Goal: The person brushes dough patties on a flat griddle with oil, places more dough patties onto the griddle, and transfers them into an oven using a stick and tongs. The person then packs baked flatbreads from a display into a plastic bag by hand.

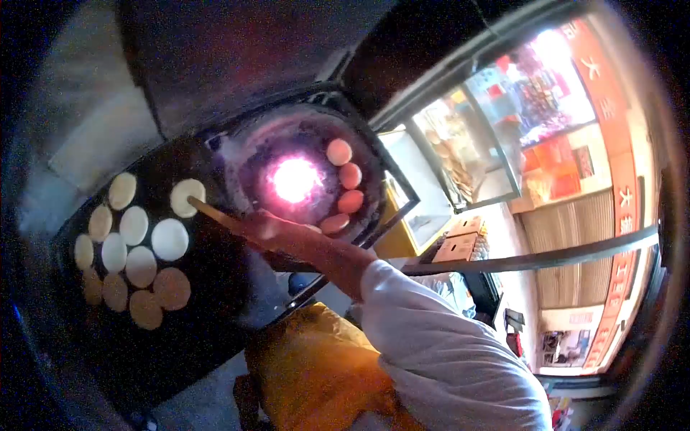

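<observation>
My right hand (269, 231) reaches in from the lower right in a white sleeve. Its fingers are closed round a wooden stick (215, 215). The stick's far tip meets a pale round flatbread (187, 194) on a black surface (215, 316); whether it presses or only overlaps the bread, I cannot tell. Several more round flatbreads (141, 266) lie to the left, some overlapping. Just beyond my hand is a round oven (248, 144) with a bright glow (295, 179) at its middle. Several reddish-lit breads (350, 176) line its right side. My left hand is out of view.
Yellow cloth (316, 352) covers the front of my body. To the right stand a glass display case (474, 144) and cardboard boxes (460, 241). A grey bar (539, 260) crosses the right side. Shopfronts with red signs (622, 208) appear beyond.
</observation>
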Tool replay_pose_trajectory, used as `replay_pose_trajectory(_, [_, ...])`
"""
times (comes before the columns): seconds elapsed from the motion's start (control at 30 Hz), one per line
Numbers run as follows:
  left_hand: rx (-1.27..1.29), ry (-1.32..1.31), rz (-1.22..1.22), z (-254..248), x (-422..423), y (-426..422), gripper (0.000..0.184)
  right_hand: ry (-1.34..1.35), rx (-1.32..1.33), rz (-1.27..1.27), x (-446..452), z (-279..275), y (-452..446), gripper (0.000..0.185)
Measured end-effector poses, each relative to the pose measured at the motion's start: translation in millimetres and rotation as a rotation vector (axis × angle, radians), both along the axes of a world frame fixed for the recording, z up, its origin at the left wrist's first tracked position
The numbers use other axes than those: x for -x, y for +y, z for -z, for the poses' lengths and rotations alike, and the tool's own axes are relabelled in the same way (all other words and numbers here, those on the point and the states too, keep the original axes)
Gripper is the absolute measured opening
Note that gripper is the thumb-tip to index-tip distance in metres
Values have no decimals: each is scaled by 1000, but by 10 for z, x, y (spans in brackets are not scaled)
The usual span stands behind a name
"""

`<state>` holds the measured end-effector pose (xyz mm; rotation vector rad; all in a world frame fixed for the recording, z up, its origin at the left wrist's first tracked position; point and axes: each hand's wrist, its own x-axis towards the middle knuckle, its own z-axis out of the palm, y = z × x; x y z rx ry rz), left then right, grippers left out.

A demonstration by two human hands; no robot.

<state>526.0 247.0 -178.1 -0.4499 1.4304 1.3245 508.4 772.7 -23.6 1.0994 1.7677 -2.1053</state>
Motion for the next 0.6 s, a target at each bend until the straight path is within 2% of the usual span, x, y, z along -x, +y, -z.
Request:
replay_pose_trajectory(0.13, [-125, -24, -35, 429, 95, -115, 23, -101, -174, 18, -1237, -229, 477, 39])
replay_pose_trajectory(0.3, [-433, -89, -158, 462, -11, -413, 24, -418, -516, 26, -2488, -532, 1614, 38])
replay_pose_trajectory(0.33, [-298, -48, -119, 419, -66, -406, 24, -508, -610, 3, -2646, -601, 1871, 38])
replay_pose_trajectory(0.4, [-129, 11, -60, 218, -217, -302, 24, -430, -968, -87, -2997, -551, 2432, 37])
replay_pose_trajectory(0.43, [-83, 26, -45, 136, -294, -257, 25, -427, -1191, -227, -3162, -318, 2846, 36])
replay_pose_trajectory(0.5, [-6, 38, -20, -60, -488, -165, 25, -447, -1431, -362, -3123, -97, 3262, 36])
replay_pose_trajectory(0.53, [20, 45, -15, -69, -575, -144, 25, -479, -1461, -355, -2989, -227, 3304, 36])
replay_pose_trajectory(0.57, [48, 47, -2, -137, -668, -117, 25, -629, -1369, -453, -2866, -323, 3367, 39])
replay_pose_trajectory(0.6, [75, 52, 6, -205, -756, -89, 25, -583, -1366, -403, -2811, -278, 3400, 40])
